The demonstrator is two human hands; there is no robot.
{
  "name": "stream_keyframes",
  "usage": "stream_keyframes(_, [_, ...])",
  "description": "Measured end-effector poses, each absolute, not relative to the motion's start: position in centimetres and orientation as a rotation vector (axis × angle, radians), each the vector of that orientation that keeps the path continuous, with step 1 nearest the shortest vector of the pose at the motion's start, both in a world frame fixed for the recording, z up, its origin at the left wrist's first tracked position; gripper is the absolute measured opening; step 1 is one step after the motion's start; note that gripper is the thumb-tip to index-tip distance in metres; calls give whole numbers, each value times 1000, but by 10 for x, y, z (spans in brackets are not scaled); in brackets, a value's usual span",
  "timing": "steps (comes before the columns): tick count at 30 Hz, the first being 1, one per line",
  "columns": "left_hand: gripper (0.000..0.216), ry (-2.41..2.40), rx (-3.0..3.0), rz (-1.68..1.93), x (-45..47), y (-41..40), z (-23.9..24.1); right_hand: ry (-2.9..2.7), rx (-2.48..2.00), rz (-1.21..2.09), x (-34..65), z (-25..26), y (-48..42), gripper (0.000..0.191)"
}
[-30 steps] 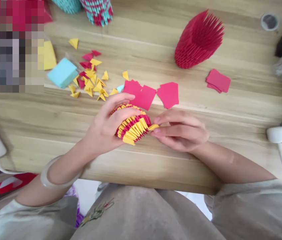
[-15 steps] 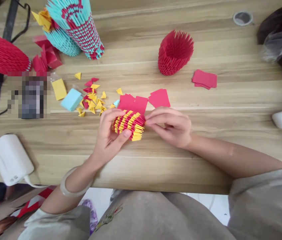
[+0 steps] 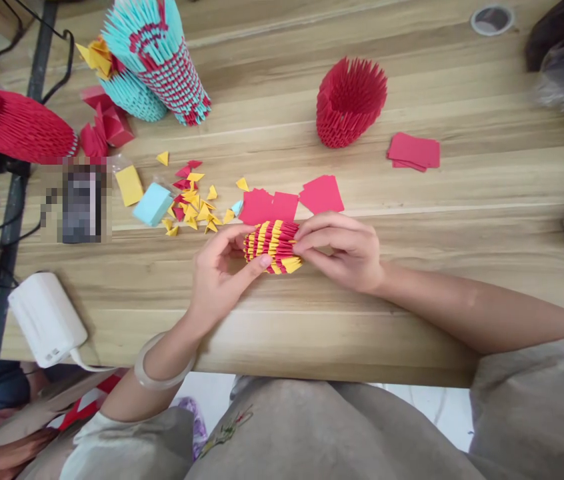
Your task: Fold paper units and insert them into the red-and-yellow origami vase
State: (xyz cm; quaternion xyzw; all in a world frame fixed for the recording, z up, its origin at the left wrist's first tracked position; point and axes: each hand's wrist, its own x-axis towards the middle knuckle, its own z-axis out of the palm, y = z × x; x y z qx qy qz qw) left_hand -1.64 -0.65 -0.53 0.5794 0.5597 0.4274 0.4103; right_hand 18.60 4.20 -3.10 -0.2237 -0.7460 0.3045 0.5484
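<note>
A small rounded model of folded paper units in red and yellow stripes (image 3: 275, 245) is held just above the wooden table (image 3: 412, 220). My left hand (image 3: 219, 277) grips its left side with thumb below and fingers on top. My right hand (image 3: 345, 250) pinches its right edge with curled fingers. Behind the model lie flat red paper squares (image 3: 289, 200) and a scatter of small yellow and red folded triangles (image 3: 192, 200).
A red spiky paper vase (image 3: 349, 100) stands behind. Teal and red paper models (image 3: 159, 57) stand at the back left, with a red one lying on its side (image 3: 17, 127). A light blue paper stack (image 3: 153, 203), yellow paper (image 3: 129, 185), another red paper stack (image 3: 413, 152) and a white charger (image 3: 45, 319) lie around.
The view pulled back and tilted, bringing more of the table's left side into view. My hands turned the striped model slightly, and the yellow unit at my right fingertips is now pressed against it.
</note>
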Motion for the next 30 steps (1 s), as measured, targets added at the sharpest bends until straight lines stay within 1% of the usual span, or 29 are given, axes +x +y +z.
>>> stream_keyframes(2, [40,1380,1378,1112,-13,-6,-5,-1794,-511,697,186,-31,40,7])
stream_keyframes(5, [45,1352,1316,1141,-9,-6,-3,-1822,-475,709,185,-30,38,8])
stream_keyframes(8, [46,1347,1315,1155,-8,-6,-1,-1793,-475,839,185,-29,37,9])
stream_keyframes(12, [43,1345,1289,1191,-9,-7,-3,-1606,-541,1260,184,-26,38,14])
stream_keyframes(16, [30,1366,1392,1286,-11,-6,-5,-1255,-550,1781,181,-27,38,14])
stream_keyframes(19, [30,1386,1580,1405,-13,-6,-5,-1014,-568,2009,177,-27,36,13])
stream_keyframes(23, [35,1408,1756,1507,-14,-7,-2,-903,-611,2122,176,-23,35,13])
stream_keyframes(30, [38,1422,1833,1534,-12,-10,-1,-979,-754,2119,179,-21,33,13])
